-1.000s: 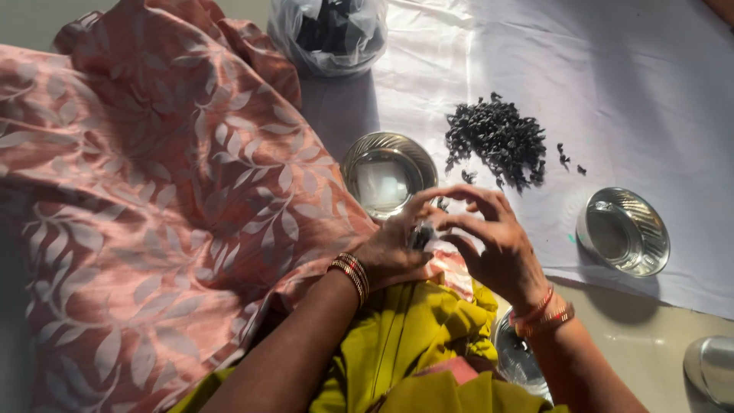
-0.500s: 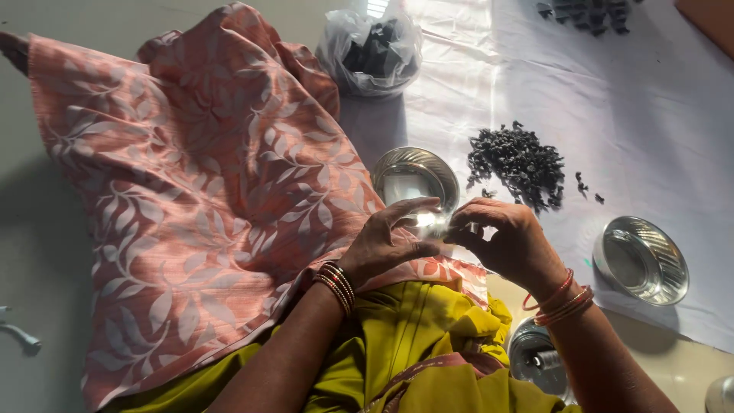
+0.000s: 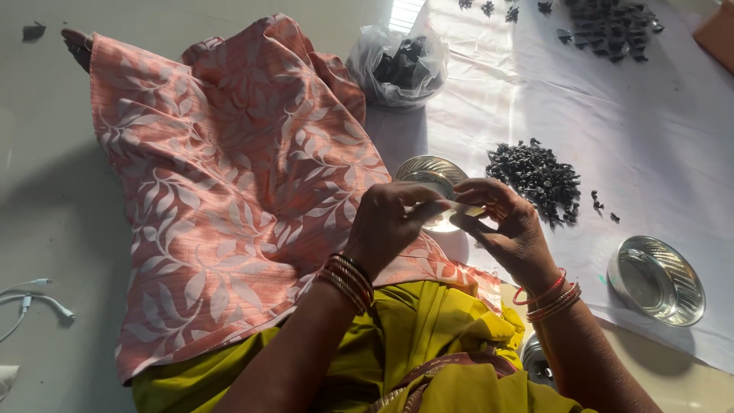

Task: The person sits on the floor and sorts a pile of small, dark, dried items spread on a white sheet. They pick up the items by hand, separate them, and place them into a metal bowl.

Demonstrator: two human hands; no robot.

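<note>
1. Seen from above, a person's two hands meet at the middle of the view. The left hand (image 3: 394, 226) and the right hand (image 3: 501, 226) have their fingertips pressed together on a small pale piece (image 3: 457, 206) pinched between them; what the piece is cannot be told.
2. Both wrists wear bangles: gold and red ones (image 3: 348, 279) on the left, red ones (image 3: 549, 298) on the right.
3. Directly behind the hands sits a small steel bowl (image 3: 430, 170), partly hidden by the fingers.
4. Just right of that bowl lies a heap of small dark pieces (image 3: 535, 177), with a few strays (image 3: 600, 205) beside it.
5. Further right, well apart from the hands, stands a second steel bowl (image 3: 656, 279).
6. Part of a third metal dish (image 3: 535, 361) peeks out below the right forearm, mostly covered.
7. At the top centre a clear plastic bag (image 3: 397, 65) holds more dark pieces.
8. Another spread of dark pieces (image 3: 612, 23) lies at the top right edge.
9. A pink cloth with a white leaf pattern (image 3: 229, 191) drapes over the person's knee, filling the left half; yellow-green fabric (image 3: 413, 344) lies under the arms.
10. Bowls and heaps rest on a white sheet (image 3: 673, 138) spread over a pale grey floor (image 3: 46, 191).
11. A white cable (image 3: 38, 298) lies on the floor at the far left.
</note>
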